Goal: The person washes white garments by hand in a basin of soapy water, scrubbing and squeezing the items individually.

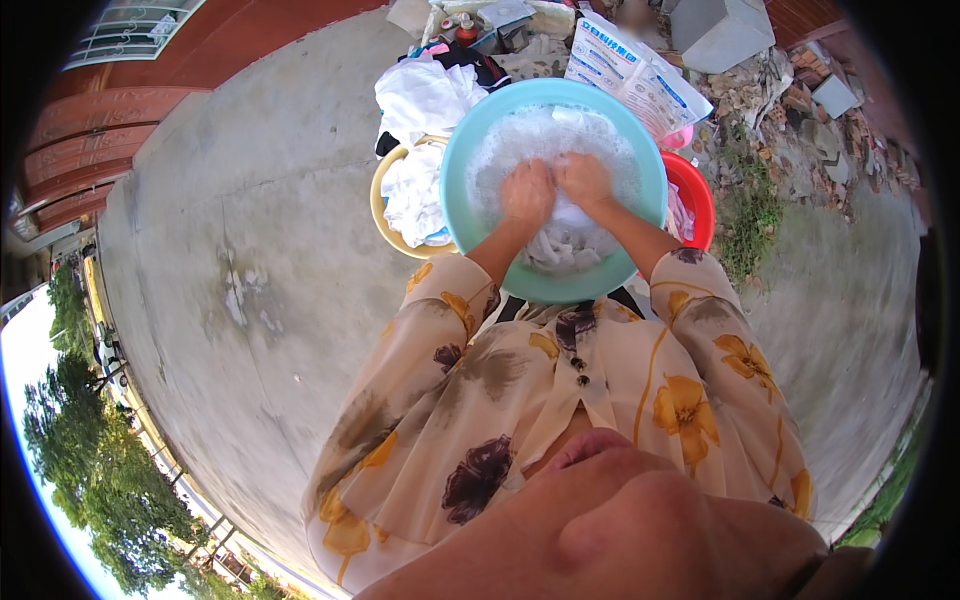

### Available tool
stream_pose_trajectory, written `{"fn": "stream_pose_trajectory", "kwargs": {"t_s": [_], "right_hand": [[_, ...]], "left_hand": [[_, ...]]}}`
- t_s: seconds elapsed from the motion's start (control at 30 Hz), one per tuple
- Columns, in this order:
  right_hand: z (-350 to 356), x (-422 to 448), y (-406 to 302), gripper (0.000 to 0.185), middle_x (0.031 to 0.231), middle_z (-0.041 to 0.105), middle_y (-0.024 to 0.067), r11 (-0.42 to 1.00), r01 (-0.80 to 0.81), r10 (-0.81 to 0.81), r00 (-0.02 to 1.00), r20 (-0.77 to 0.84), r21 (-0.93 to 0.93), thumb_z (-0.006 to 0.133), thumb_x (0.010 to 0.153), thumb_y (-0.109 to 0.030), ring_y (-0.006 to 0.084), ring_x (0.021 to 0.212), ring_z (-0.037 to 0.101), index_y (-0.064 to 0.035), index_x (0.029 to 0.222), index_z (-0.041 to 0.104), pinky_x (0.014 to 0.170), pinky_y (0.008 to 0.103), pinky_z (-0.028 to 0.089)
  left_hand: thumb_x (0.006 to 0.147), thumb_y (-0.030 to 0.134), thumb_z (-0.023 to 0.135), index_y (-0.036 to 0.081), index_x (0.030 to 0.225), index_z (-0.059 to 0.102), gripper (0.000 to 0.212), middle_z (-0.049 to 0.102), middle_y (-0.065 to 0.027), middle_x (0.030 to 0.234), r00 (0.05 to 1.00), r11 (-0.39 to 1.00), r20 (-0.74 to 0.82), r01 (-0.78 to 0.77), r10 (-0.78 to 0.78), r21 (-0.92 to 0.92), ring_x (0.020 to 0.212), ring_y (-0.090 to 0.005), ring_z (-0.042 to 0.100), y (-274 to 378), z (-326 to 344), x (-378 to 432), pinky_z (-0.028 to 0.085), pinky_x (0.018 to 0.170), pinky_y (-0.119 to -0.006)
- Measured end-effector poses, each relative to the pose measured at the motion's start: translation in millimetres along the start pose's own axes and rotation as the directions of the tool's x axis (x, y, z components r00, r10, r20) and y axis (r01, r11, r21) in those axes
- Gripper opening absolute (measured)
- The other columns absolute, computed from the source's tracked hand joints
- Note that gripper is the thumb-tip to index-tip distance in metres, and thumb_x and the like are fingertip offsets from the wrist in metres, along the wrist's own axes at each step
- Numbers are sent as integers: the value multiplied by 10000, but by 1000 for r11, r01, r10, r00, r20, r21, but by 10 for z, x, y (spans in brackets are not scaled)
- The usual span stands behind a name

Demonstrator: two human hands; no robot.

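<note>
Both hands are together inside a light teal plastic basin (459,225) of sudsy water. My left hand (527,193) is curled into a fist on wet white cloth. Close against it, my right hand (583,181) also grips the white cloth, its fingers partly sunk in the foam. More of the white cloth (559,247) lies bunched in the water on the near side of the basin, below my wrists. White foam (499,142) covers much of the water and hides what is underneath.
Left of the basin stands a yellow tub (382,217) of white laundry, with a white garment heap (424,97) beyond it. On the right are a red basin (697,199) holding cloth and a printed white bag (637,71). Rubble and bricks (817,135) lie farther right on the concrete (247,187).
</note>
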State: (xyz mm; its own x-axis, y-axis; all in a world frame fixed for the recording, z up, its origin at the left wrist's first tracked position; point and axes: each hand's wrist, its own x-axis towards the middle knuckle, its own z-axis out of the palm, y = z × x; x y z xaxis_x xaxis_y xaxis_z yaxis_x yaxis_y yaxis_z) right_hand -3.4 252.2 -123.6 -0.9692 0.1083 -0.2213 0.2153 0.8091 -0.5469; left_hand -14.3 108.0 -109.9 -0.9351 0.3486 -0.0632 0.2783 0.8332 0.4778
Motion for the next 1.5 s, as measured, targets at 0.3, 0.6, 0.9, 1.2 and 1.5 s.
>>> {"fn": "stream_pose_trajectory", "kwargs": {"t_s": [0.3, 0.6, 0.9, 1.2, 1.5], "right_hand": [[-229, 45, -112, 297, 926, 687, 153, 956, 17, 39, 982, -185, 292, 622, 858, -331, 357, 821, 648, -75, 992, 689, 766, 437, 507], [-608, -983, -165, 427, 1128, 612, 124, 919, 370, -393, 821, -413, -138, 658, 885, -345, 312, 997, 591, -145, 1257, 596, 824, 450, 464], [-208, -671, -237, 308, 1040, 641, 157, 948, 186, -250, 937, -244, -258, 572, 921, -371, 372, 929, 606, -151, 1131, 619, 767, 530, 482], [-70, 20, -6, 445, 859, 681, 252, 997, -73, 72, 994, -86, -11, 579, 859, -436, 407, 833, 663, -3, 864, 679, 711, 456, 524], [-641, -649, 324, 368, 855, 642, 98, 817, 86, 55, 973, -226, 570, 621, 868, -331, 187, 672, 587, -19, 1052, 685, 662, 339, 477]], "left_hand": [[931, 258, 553, 13, 856, 610, 262, 648, -191, 857, 994, 932, -100, 14, -54, -363, 787, -373, 632, -57, -191, 51, 497, 707, -466], [881, 313, 631, 46, 1195, 593, 414, 556, -168, 1110, 917, 966, -321, -256, 235, -24, 992, -345, 539, 202, -708, -946, 445, 815, -503], [867, 262, 564, 52, 1166, 532, 366, 557, -175, 1165, 994, 989, 107, -32, 17, 144, 1080, -370, 538, 246, -203, -672, 430, 826, -576], [928, 279, 506, 5, 825, 631, 318, 669, -185, 757, 984, 995, 151, 97, -91, -37, 761, -393, 662, 56, -50, -138, 513, 705, -479], [909, 277, 599, 24, 1015, 660, 280, 662, -171, 918, 967, 795, -254, -142, -16, -590, 833, -311, 651, 24, -829, -477, 502, 768, -402]]}}
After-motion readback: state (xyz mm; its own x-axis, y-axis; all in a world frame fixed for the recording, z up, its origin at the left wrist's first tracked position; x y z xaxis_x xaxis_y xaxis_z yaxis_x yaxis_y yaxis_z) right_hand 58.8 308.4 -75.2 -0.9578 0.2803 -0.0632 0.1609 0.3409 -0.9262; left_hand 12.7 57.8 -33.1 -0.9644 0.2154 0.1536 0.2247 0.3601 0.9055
